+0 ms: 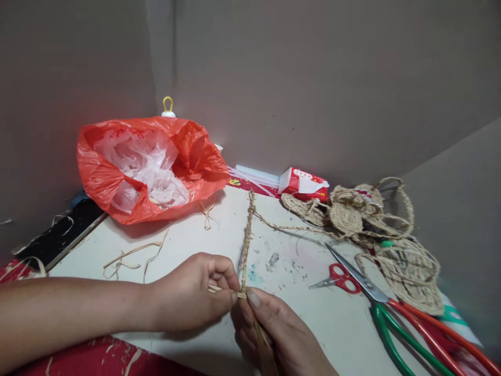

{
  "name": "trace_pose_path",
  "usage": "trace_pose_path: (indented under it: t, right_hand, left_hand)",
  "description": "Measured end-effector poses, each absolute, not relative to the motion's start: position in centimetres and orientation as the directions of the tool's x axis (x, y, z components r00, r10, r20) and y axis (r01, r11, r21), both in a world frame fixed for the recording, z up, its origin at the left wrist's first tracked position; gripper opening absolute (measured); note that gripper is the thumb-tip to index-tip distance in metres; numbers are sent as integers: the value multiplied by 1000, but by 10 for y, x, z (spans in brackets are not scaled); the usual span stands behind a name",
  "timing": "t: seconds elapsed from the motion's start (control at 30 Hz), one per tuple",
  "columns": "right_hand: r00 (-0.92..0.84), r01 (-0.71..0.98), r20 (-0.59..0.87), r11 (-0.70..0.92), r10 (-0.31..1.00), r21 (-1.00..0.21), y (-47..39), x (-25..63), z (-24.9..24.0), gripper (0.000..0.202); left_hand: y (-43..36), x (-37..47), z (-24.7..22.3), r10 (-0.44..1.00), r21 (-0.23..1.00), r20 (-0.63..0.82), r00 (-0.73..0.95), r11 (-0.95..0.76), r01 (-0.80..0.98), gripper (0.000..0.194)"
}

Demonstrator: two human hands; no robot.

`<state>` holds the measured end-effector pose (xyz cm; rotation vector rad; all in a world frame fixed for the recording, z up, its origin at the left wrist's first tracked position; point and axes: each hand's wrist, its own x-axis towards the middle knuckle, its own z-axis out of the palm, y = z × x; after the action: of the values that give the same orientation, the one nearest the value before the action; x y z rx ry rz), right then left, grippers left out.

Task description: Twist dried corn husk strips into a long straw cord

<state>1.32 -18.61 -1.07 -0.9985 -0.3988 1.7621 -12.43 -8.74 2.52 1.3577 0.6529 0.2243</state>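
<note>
A narrow braid of dry straw-coloured fibre [246,245] runs up the white board from between my hands. My left hand [203,292] is closed, thumb and forefinger pinching a strand at the braid's lower end. Close beside it, my right hand [274,326] grips the same end between thumb and fingers. Loose flat fibre strands [263,344] hang down from there across the right palm. A thinner twisted cord [289,228] leads from the braid's upper part to the coiled braids on the right.
Coiled braids [346,216] lie at right, behind small red scissors [340,279] and large shears [371,290]. A red plastic bag [97,177] stands back left, near a black flat object [64,232] and loose fibre scraps [133,253]. A tissue pack [291,183] sits by the wall.
</note>
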Motion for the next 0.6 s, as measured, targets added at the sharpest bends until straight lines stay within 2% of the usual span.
trace_pose_path:
  t: [0.07, 0.13, 0.23, 0.3, 0.37, 0.47, 0.6]
  right_hand:
    - [-129, -603, -427, -412, 895, -683, -186, 14, -11, 35]
    - [-152, -582, -417, -422, 896, -695, -185, 15, -12, 35]
    - [-180, -542, -400, -430, 899, -722, -185, 17, -12, 36]
    - [-168, -508, -395, -423, 903, -750, -186, 18, -12, 37]
    - [-154, -472, -401, -424, 903, -773, -186, 18, -12, 37]
    - [-137, -430, -399, -418, 907, -800, -186, 19, -12, 34]
    - [-141, -372, -385, -409, 912, -833, -188, 20, -13, 34]
  left_hand:
    - [-87, -126, 24, 508, 963, -271, 818, 148, 227, 3]
    - [-86, -128, 25, 506, 970, -190, 841, -34, 240, 5]
    - [-85, -131, 26, 486, 886, 12, 874, -410, 216, 11]
    - [-85, -131, 28, 476, 837, 75, 876, -507, 204, 12]
    - [-84, -130, 29, 488, 872, -15, 873, -421, 251, 8]
    - [-83, -127, 31, 472, 925, -214, 855, -185, 333, 6]
    - [-79, -125, 33, 435, 948, -253, 864, -65, 310, 16]
